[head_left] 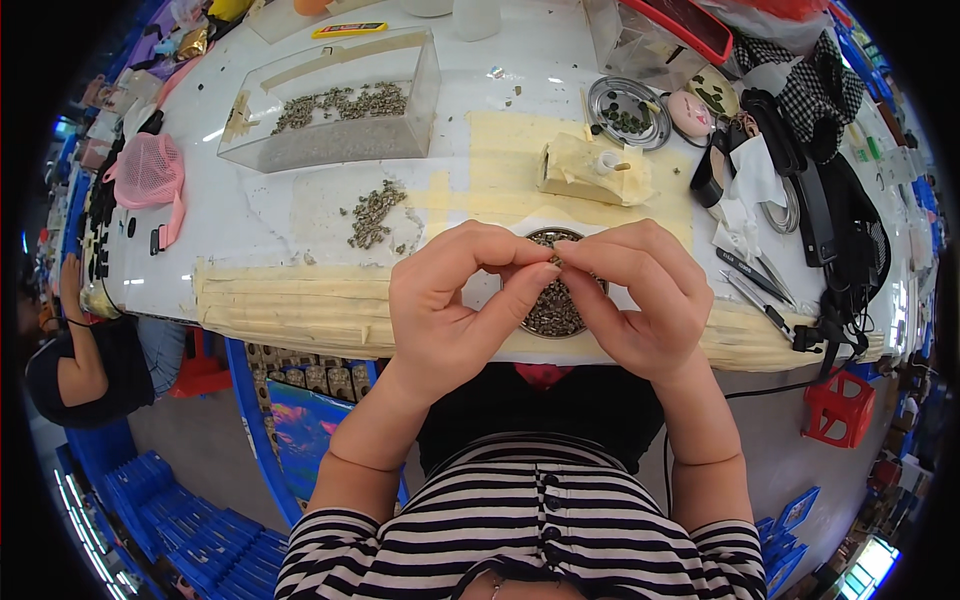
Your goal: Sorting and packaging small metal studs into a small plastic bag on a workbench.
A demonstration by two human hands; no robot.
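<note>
Above a round metal dish (556, 312) of small metallic pieces, my two hands meet fingertip to fingertip. My left hand (455, 290) pinches with thumb and index finger. Its tips touch those of my right hand (645, 290), whose fingers are also closed in a pinch. Whatever lies between the fingertips is too small to name. Left of the hands, a loose pile of similar small pieces (374, 215) lies on the white table. Just beyond the dish stands a block wrapped in cream tape (590, 170), with a small white peg on top.
A clear plastic box (330, 140) holds more small pieces. Far right are a round tin (628, 112) with dark green bits, a pink round case (690, 113), tweezers (755, 272) and black straps (815, 215). A pink mesh pouch (148, 172) lies left. Another person (80, 365) sits at the left.
</note>
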